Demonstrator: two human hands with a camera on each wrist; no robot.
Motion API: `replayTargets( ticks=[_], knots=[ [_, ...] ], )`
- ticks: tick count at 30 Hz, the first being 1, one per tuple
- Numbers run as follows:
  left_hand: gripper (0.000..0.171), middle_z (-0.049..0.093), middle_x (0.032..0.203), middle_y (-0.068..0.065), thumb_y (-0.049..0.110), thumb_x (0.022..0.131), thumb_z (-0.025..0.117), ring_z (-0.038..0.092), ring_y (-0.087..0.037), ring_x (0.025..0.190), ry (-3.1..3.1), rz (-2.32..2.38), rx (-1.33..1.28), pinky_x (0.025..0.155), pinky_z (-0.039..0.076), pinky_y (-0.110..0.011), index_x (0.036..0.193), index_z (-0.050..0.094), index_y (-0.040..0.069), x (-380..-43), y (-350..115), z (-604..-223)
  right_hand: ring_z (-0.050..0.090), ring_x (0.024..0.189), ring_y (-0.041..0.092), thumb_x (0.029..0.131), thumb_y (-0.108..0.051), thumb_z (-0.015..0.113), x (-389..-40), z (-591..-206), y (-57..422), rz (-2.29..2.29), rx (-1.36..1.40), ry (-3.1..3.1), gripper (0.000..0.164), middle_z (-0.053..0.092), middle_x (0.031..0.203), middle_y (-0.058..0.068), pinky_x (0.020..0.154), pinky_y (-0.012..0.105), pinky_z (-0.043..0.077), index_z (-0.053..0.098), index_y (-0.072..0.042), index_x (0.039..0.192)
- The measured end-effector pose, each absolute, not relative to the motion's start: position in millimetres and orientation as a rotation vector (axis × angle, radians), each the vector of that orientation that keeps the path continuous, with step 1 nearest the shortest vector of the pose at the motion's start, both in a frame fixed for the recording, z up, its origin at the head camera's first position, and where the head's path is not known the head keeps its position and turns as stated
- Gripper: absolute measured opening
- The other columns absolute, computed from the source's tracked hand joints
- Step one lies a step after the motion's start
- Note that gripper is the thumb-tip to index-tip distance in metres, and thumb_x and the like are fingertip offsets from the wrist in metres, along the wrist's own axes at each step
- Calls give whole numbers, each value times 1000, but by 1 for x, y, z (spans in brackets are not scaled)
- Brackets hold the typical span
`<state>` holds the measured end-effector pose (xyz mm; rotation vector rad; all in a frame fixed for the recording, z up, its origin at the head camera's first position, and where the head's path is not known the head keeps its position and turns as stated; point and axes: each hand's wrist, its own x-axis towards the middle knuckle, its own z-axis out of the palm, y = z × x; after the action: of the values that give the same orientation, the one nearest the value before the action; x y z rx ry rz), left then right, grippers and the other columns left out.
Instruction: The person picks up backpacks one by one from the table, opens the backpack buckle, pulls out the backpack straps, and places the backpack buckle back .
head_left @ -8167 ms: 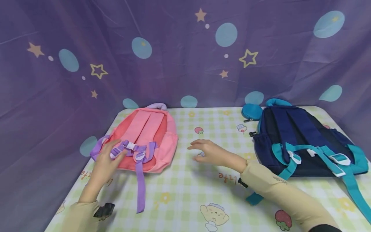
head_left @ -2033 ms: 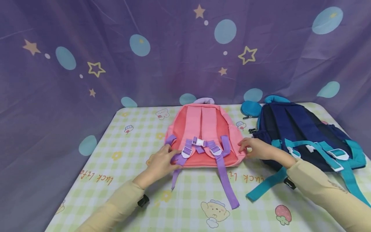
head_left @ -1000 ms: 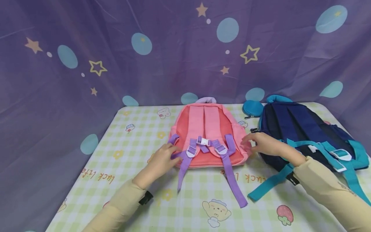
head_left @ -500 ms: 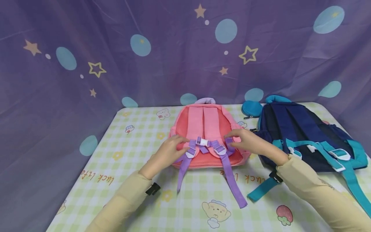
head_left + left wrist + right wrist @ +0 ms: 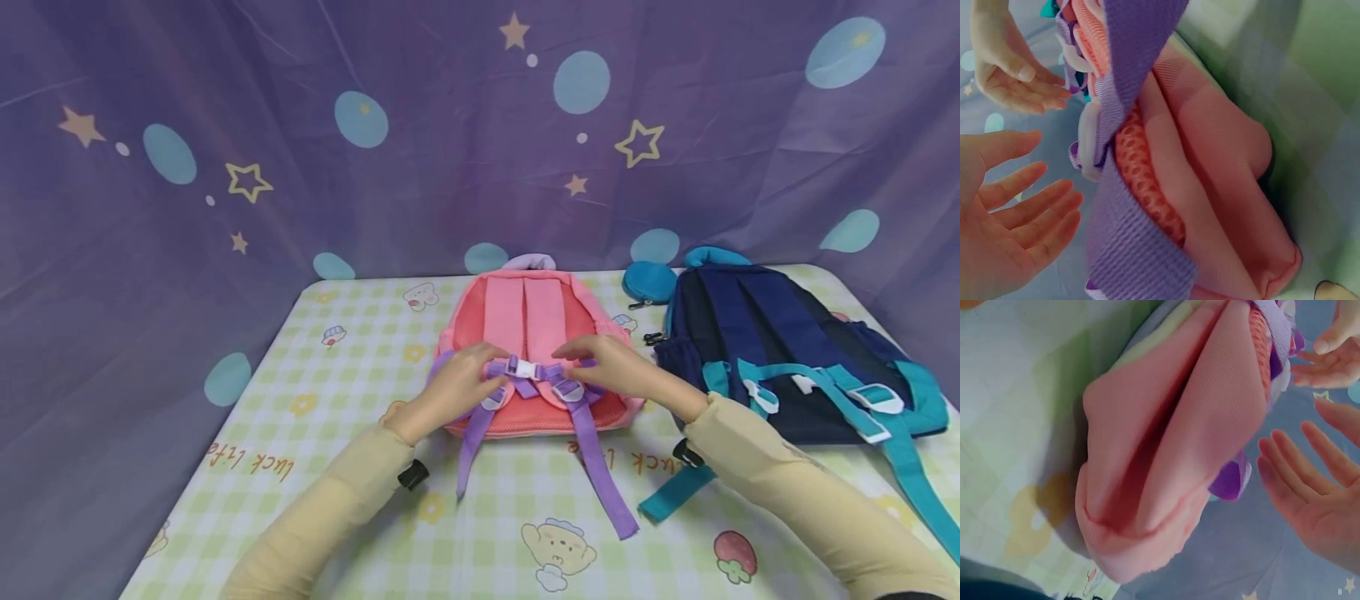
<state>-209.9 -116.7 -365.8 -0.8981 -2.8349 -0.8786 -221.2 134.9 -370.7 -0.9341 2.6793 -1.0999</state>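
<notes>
A pink backpack [image 5: 543,312] lies in the middle of the table in the head view, back panel and shoulder straps upward. Across its lower part runs a purple chest strap joined by a white buckle [image 5: 527,369]. My left hand [image 5: 456,385] hovers just left of the buckle, my right hand [image 5: 609,367] just right of it. In the left wrist view the left hand's fingers [image 5: 1047,219] are spread, with nothing between them. The right wrist view shows the right hand [image 5: 1322,500] with loosely extended fingers beside the bag. Two loose purple strap ends [image 5: 600,475] trail toward me.
To the right lies a navy backpack [image 5: 783,333] with teal straps, one strap end [image 5: 675,493] reaching below my right forearm. A round teal pouch [image 5: 649,282] sits at its upper left. Behind the checked tablecloth [image 5: 360,392] hangs a purple curtain [image 5: 450,200].
The pink backpack has come from the left side to the middle. Since then my hands have left its lower sides and moved inward to either side of the buckle; the navy backpack stays put.
</notes>
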Motion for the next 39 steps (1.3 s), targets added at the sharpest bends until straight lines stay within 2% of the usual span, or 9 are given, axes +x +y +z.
replayTargets(
  ticks=[14, 23, 28, 39],
  knots=[
    [31, 64, 119, -15, 6, 90, 69, 61, -27, 113, -2937, -810, -904, 93, 50, -39, 119, 62, -2, -226, -109, -377, 63, 108, 35, 90, -7, 69, -235, -381, 111, -1096, -841, 2619, 33, 67, 113, 20, 90, 45, 52, 64, 7, 119],
    [31, 65, 118, -16, 7, 91, 69, 61, -28, 111, -2949, -721, -947, 94, 50, -39, 120, 62, -2, -232, -105, -380, 66, 100, 29, 86, -3, 71, -241, -383, 100, -1083, -880, 2610, 26, 70, 105, 18, 86, 40, 54, 68, 8, 110],
    [29, 66, 112, -14, 7, 91, 68, 63, -27, 105, -2941, -679, -991, 90, 51, -39, 117, 63, -2, -233, -104, -382, 66, 93, 24, 84, 2, 71, -242, -385, 95, -1072, -899, 2621, 26, 70, 102, 18, 83, 37, 55, 68, 9, 108],
    [25, 68, 105, -15, 4, 90, 69, 65, -27, 101, -2923, -648, -1025, 87, 52, -39, 113, 65, -4, -233, -102, -388, 64, 82, 20, 81, 0, 74, -244, -394, 89, -1091, -870, 2660, 25, 72, 93, 16, 74, 30, 53, 68, 10, 104]
  ],
)
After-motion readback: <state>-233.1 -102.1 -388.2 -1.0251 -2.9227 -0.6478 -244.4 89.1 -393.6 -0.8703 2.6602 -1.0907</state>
